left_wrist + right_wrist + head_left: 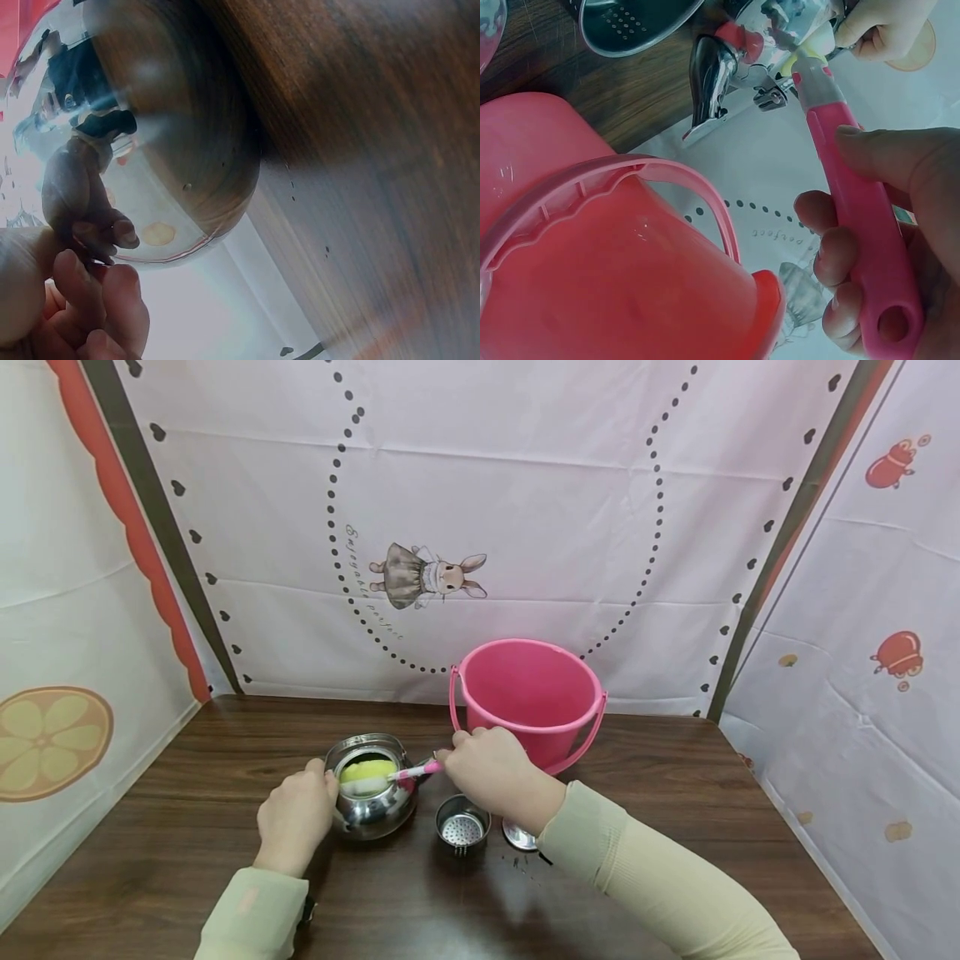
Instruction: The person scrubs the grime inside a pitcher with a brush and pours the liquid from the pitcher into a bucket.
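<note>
Left cloth (pixel 45 610): hanging along the table's left side, bearing an orange-slice print.

Left hand (pixel 296 814): gripping the kettle at its left rim, fingers curling in against the metal.

Kettle (pixel 375 817): standing upright on the left part of the table, lid off, mouth facing up; its shiny body is mirroring a hand in the left wrist view. Spout (pixel 711 79): projecting from the kettle near the brush.

Brush (pixel 859 210): slanting down leftward, its yellow-and-white head (pixel 367 771) sitting in the kettle's mouth.

Back cloth (pixel 525 527): hanging behind the table, showing a rabbit print and dotted lines.

Strainer (pixel 462 829): standing right of the kettle, apart from it, its perforated base showing.

Right hand (pixel 491 768): holding the brush's pink handle, fingers wrapping round it and thumb lying along it; hovering between strainer and bucket, hiding part of the bucket's front.

Lid (pixel 517 837): lying just right of the strainer, the right wrist partly covering it. Dark crumbs (pixel 522 865): lying scattered in front of the lid.

Bucket (pixel 558 750): pink, standing upright behind the strainer, handle hanging down.

Table (pixel 405 910): dark wood, carrying everything above.

Right cloth (pixel 847 693): hanging along the right side, bearing red prints.
</note>
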Demonstrator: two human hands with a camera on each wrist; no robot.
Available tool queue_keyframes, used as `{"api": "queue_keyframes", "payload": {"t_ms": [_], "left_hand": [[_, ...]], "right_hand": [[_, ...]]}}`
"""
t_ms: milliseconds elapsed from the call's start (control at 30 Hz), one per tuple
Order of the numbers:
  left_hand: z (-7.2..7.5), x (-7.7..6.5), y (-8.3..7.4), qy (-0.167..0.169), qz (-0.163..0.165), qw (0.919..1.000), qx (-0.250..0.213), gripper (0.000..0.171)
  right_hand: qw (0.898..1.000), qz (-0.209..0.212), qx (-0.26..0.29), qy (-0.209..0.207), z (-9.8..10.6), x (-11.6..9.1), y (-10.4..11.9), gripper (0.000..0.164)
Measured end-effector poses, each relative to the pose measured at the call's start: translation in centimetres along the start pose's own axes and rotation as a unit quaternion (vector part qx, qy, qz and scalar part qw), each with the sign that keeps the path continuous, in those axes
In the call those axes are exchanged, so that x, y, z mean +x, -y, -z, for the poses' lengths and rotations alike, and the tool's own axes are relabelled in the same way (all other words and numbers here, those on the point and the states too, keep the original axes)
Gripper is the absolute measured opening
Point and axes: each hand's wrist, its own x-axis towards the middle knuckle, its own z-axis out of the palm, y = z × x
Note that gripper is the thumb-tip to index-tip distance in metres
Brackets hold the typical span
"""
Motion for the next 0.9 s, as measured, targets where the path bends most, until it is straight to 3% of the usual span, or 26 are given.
{"api": "queue_keyframes", "payload": {"t_ms": [600, 900], "left_hand": [[0.2, -0.1, -0.2, -0.001, -0.01, 0.9999, 0.006, 0.022], [0.0, 0.0, -0.1, -0.009, -0.016, 0.9998, 0.007, 0.022]], "right_hand": [[0.999, -0.028, 0.025, 0.039, -0.1, 0.8, -0.1, 0.023], [0.999, -0.029, 0.015, 0.025, -0.6, 1.2, 0.3, 0.019]]}}
